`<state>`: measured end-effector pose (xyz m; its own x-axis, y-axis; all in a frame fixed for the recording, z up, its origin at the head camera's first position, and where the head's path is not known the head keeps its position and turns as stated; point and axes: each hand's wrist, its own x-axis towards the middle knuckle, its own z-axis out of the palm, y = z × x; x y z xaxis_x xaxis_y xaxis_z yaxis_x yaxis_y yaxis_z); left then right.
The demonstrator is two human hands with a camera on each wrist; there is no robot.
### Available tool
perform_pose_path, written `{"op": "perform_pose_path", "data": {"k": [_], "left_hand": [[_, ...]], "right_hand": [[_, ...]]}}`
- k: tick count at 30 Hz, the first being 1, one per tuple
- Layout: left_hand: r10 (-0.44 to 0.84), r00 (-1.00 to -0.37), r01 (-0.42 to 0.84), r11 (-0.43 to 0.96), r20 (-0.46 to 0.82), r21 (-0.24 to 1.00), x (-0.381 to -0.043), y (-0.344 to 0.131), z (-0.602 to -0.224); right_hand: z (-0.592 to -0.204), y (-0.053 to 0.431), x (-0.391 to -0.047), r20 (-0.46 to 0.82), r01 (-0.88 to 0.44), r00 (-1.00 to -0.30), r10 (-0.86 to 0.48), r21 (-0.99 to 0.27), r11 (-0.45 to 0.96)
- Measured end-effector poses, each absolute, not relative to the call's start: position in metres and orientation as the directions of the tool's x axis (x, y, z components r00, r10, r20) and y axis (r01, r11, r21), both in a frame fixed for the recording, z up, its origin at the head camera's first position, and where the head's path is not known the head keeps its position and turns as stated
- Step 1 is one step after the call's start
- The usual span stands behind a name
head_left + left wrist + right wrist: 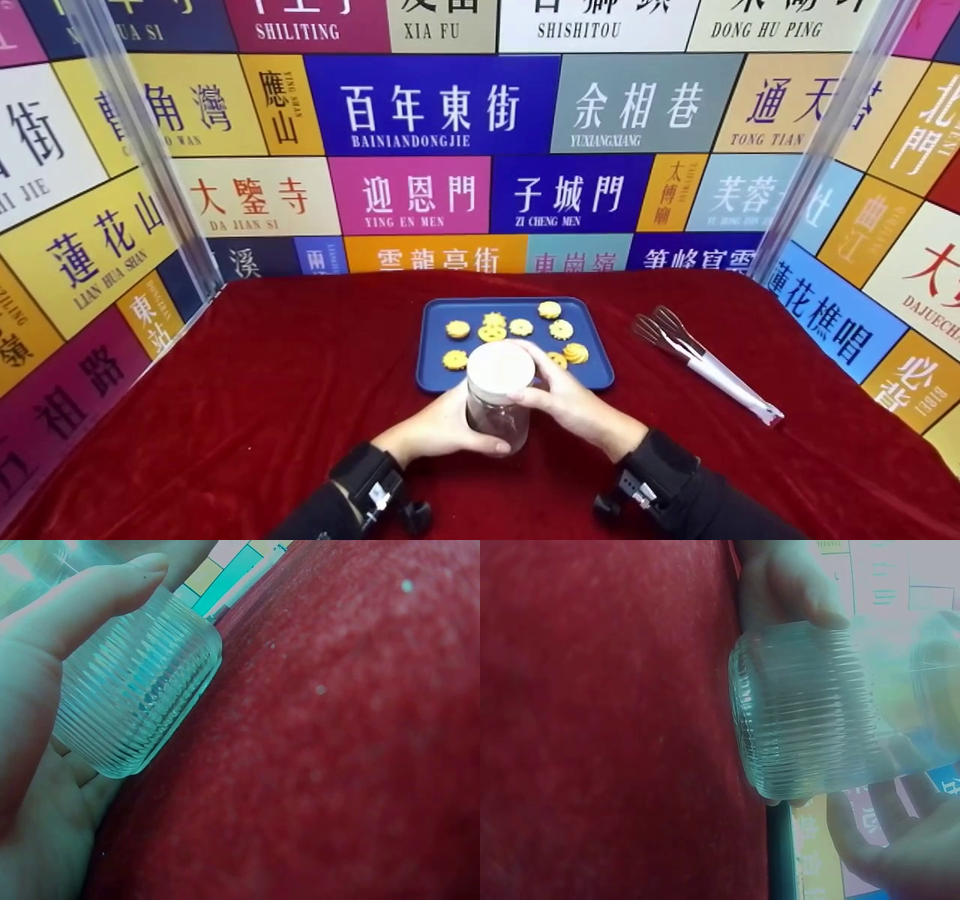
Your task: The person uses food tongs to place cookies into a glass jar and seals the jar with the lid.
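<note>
Currently: Lidded Jar Held in Both Hands

Head view: My left hand (442,427) curls round the body of the clear jar (501,426); my right hand (574,401) curls its thumb and fingers round the white lid (501,369). The jar is on the near side of the blue tray (433,377) of biscuits (455,360). Caution: uneven force between my hands could tilt it.

Left wrist view: My thumb lies across the ribbed wall. A loose grip here could let the jar turn or slip.

Right wrist view: I cannot tell whether the base touches the desk's red cloth (615,727); if unsupported, a slip would drop the jar.
</note>
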<state>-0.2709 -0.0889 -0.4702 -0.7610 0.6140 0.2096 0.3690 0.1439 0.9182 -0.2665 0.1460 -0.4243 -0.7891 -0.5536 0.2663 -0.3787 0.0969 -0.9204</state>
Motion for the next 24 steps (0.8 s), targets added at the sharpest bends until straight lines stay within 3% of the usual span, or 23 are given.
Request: {"op": "perform_pose_path", "data": {"k": [18,24], "left_hand": [[0.615,-0.756,0.376,0.131,0.222,0.917,-0.2701,-0.0886,-0.4695],[0.61,-0.761,0.369,0.129,0.219,0.92,-0.2695,-0.0891,-0.4697]], "right_hand": [[-0.4276,0.1408,-0.2635,0.276,-0.403,-0.824,-0.495,-0.899,0.17],[-0.4273,0.1457,-0.2655,0.272,-0.399,-0.804,-0.529,-0.906,0.141]]}}
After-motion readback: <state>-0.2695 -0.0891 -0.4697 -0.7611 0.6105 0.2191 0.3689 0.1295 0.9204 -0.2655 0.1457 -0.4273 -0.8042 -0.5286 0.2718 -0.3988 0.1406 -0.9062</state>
